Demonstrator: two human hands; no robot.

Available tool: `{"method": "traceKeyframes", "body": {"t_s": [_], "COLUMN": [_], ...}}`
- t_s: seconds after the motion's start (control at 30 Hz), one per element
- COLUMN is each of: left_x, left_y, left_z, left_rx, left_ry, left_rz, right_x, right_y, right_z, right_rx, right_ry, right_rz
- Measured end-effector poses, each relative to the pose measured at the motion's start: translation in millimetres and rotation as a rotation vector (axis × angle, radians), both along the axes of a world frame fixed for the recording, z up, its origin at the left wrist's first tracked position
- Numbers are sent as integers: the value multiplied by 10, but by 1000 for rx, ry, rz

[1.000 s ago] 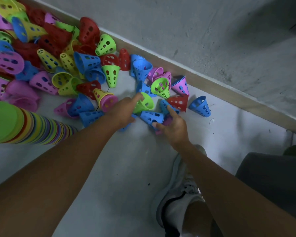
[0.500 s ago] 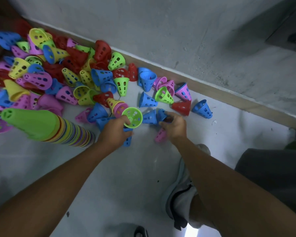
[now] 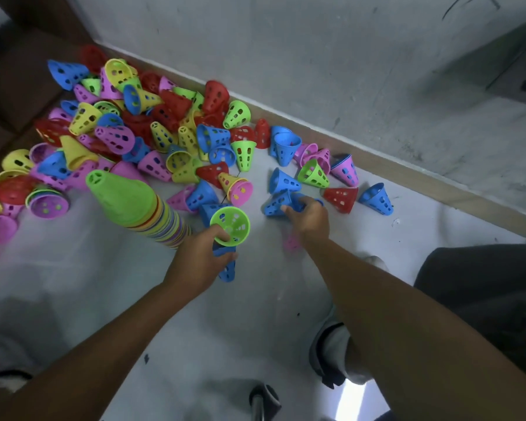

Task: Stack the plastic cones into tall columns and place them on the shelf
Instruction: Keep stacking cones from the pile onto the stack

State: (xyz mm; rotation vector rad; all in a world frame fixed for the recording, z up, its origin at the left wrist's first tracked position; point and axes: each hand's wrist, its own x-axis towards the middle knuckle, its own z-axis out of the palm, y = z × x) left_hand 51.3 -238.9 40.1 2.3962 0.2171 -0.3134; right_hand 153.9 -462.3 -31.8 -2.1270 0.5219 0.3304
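Observation:
A pile of perforated plastic cones (image 3: 140, 138) in red, blue, yellow, green and pink lies on the grey floor against the wall. My left hand (image 3: 199, 256) grips a short nested stack with a green cone (image 3: 230, 225) on top, its mouth facing me, and blue cones (image 3: 227, 270) below. My right hand (image 3: 308, 218) grips a blue cone (image 3: 277, 203) lying at the near edge of the scattered cones. A tall multicoloured column (image 3: 140, 208) capped with a green cone stands left of my left hand. A pink cone (image 3: 292, 243) lies under my right wrist.
A wooden skirting (image 3: 407, 183) runs along the grey wall behind the cones. Brown boxes (image 3: 16, 86) stand at the far left. My shoe (image 3: 331, 357) and dark trouser leg (image 3: 483, 293) are at the lower right. Bare grey floor (image 3: 104, 299) lies in front of the pile.
My left hand has lifted the green-topped stack slightly nearer to me. My right hand stays on the blue cone. The view has tilted, bringing the tall column further into view.

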Motion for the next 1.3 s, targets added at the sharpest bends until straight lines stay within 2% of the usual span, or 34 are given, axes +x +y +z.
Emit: {"method": "traceKeyframes", "body": {"t_s": [0.37, 0.53, 0.8, 1.0, 1.1, 1.3], "left_x": [-72, -53, 50, 61, 14, -74], "left_y": [56, 18, -77, 129, 282, 553], "left_z": [184, 299, 1058, 1576, 1716, 1807], "left_rx": [-136, -291, -583, -552, -568, -855], "left_ry": [-87, -188, -402, -536, -550, -412], "left_rz": [96, 144, 102, 190, 287, 463], "right_x": [100, 128, 387, 472, 433, 316], "right_y": [111, 81, 303, 605, 725, 810], "right_z": [51, 294, 1025, 1727, 2079, 2491], "right_rx": [-152, -173, -8, 64, 89, 32], "right_ry": [19, -20, -180, -285, -323, -391], "right_rz": [67, 86, 74, 171, 273, 456]}}
